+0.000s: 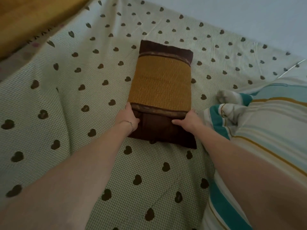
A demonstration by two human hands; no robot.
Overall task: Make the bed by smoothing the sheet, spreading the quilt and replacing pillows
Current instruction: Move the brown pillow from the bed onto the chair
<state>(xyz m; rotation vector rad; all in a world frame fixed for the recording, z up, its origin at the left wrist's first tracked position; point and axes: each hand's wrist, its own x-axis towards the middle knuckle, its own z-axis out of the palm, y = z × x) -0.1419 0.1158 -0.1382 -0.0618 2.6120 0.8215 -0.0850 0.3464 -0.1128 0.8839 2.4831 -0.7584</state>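
Mustard-and-brown pillow [160, 90] lies mid-sheet [93, 83]; left hand [131, 117] and right hand [188, 121] grip its near end, fingers curled. Sheet mostly smooth; striped quilt [265, 122] bunched right, unspread.

The pillow [160, 83] I hold is mustard yellow across its woven middle, with dark brown ends and thin paler stripes between. Under it, the sheet [86, 90] is a fine pale green-and-cream check dotted with dark heart shapes. To my right, the quilt [265, 130] is cream with teal, pale blue and mustard stripes.
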